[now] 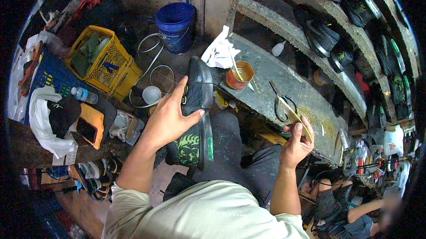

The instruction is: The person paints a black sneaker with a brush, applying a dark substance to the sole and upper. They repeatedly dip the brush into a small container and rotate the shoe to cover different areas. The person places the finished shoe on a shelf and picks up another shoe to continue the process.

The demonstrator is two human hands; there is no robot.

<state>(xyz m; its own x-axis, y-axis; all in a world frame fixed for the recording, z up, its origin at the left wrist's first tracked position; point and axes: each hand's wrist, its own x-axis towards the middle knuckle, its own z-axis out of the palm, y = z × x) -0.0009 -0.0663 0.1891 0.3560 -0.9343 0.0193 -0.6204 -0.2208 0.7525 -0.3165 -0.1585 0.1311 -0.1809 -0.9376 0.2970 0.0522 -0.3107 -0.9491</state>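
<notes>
My left hand (172, 113) grips a black shoe (188, 148) with a green patterned heel and black sole edge, held toe away from me over my grey-trousered leg. Its index finger and thumb lie along the shoe's side. My right hand (300, 142) pinches a thin, pale yellowish flat stick (297, 121), raised above the bench's near edge. Black-handled scissors (280, 109) lie just beyond it on the grey bench (306, 95). An orange-red can (238, 79) of amber substance holds sticks, beside crumpled white cloth (216, 49).
Shelves of shoes (323, 37) rise at right. At left stand a yellow crate (117, 74), a blue bucket (175, 32), a water bottle (83, 95) and a phone in an orange case (86, 129); sandals lie below. A co-worker (337, 208) sits at lower right.
</notes>
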